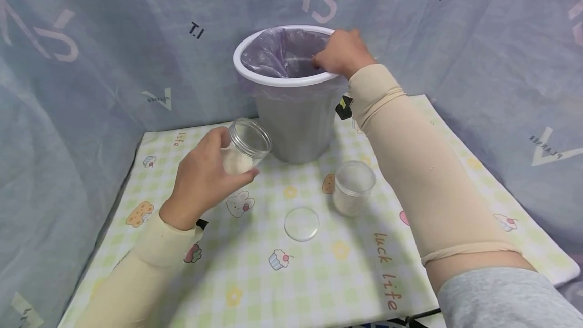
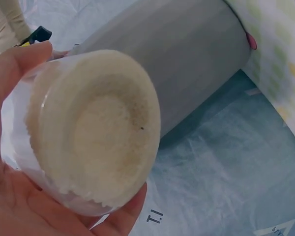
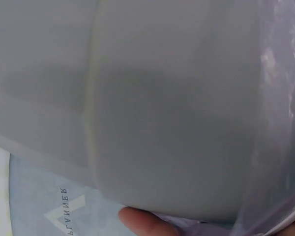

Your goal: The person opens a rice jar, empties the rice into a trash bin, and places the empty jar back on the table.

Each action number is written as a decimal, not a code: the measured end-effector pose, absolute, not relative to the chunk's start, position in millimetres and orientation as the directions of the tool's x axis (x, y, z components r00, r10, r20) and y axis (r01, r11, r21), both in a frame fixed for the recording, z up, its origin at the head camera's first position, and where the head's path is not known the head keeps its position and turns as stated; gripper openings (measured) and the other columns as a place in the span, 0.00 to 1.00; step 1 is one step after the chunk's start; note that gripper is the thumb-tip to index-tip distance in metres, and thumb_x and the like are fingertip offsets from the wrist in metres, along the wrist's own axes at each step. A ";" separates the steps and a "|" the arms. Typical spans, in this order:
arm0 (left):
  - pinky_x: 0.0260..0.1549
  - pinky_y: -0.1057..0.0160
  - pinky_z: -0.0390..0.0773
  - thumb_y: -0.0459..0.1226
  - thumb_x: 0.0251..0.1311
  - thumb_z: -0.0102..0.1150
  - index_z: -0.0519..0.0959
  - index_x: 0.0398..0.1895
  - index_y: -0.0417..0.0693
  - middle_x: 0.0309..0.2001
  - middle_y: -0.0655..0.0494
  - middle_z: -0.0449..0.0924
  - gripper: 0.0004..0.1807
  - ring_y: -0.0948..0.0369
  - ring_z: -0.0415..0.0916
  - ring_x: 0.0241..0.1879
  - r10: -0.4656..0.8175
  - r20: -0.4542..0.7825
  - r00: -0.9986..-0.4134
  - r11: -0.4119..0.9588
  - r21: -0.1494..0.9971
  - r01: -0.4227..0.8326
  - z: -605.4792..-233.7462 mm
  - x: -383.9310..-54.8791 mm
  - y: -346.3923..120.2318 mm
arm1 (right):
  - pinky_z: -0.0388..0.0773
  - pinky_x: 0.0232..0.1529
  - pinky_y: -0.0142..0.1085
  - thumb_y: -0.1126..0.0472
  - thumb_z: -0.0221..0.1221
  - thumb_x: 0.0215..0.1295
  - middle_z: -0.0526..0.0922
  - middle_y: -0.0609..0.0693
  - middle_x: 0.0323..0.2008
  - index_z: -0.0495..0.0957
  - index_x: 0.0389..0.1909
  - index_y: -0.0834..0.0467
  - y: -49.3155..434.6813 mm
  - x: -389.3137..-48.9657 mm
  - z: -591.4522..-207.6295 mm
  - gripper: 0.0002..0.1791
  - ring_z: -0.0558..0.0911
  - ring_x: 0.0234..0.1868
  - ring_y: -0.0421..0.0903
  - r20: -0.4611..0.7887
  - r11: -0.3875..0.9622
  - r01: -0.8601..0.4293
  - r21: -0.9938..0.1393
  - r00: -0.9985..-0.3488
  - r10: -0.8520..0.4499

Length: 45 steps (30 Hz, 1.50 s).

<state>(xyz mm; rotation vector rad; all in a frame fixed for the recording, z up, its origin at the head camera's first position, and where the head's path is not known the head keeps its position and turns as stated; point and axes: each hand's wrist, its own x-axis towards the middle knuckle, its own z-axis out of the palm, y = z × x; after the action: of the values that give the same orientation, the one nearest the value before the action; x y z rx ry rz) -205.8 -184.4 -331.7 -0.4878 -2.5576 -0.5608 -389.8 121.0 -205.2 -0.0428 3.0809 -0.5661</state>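
Observation:
In the head view my left hand (image 1: 200, 173) grips a clear screw-top jar (image 1: 250, 138) around its side. The jar has no lid on and leans toward the trash can (image 1: 296, 120). White granular contents (image 2: 105, 132) show through its base in the left wrist view. My right hand (image 1: 343, 54) holds the can's white rim at the right, one digit inside over the purple liner bag (image 1: 268, 54). In the right wrist view a fingertip (image 3: 142, 222) shows beside the grey outer wall; most of that hand is out of frame.
A second clear jar (image 1: 352, 191) with pale contents stands on the checked tablecloth (image 1: 255, 267), right of the middle. Left of it lies a clear round lid (image 1: 302, 223). Blue-grey curtains (image 1: 114, 39) enclose the table's back and sides. A dark cable (image 1: 423, 314) lies at the front edge.

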 end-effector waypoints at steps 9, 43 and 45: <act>0.31 0.49 0.74 0.55 0.42 0.81 0.70 0.59 0.43 0.49 0.48 0.79 0.45 0.51 0.76 0.37 0.164 0.502 -0.849 0.859 0.351 0.373 -322.6 -214.7 -188.9 | 0.70 0.66 0.51 0.43 0.56 0.64 0.69 0.64 0.70 0.75 0.65 0.66 119.6 -389.1 -203.6 0.37 0.64 0.69 0.60 -0.016 0.926 -0.005 -0.378 -1.000 -0.012; 0.39 0.46 0.71 0.53 0.47 0.78 0.67 0.56 0.43 0.46 0.44 0.74 0.41 0.45 0.72 0.40 0.047 0.538 -0.842 0.873 0.388 0.296 -266.7 -262.7 -205.8 | 0.76 0.54 0.46 0.42 0.52 0.67 0.76 0.62 0.66 0.73 0.67 0.66 123.6 -389.6 -202.3 0.37 0.75 0.59 0.57 -0.046 0.932 0.005 -0.362 -0.999 -0.013; 0.40 0.46 0.70 0.52 0.46 0.78 0.67 0.56 0.42 0.46 0.44 0.74 0.41 0.45 0.72 0.41 0.051 0.549 -0.834 0.872 0.382 0.305 -261.8 -265.3 -206.6 | 0.76 0.54 0.46 0.42 0.52 0.67 0.77 0.62 0.65 0.73 0.66 0.66 123.2 -390.2 -201.1 0.37 0.75 0.59 0.57 -0.039 0.933 0.002 -0.359 -0.999 -0.012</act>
<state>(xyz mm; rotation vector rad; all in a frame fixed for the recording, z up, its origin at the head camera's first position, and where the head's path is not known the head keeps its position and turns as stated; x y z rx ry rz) -265.3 -206.6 -261.8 -0.2579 -2.5006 -0.6291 -390.2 123.2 -201.1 -0.0079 3.0485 -0.5667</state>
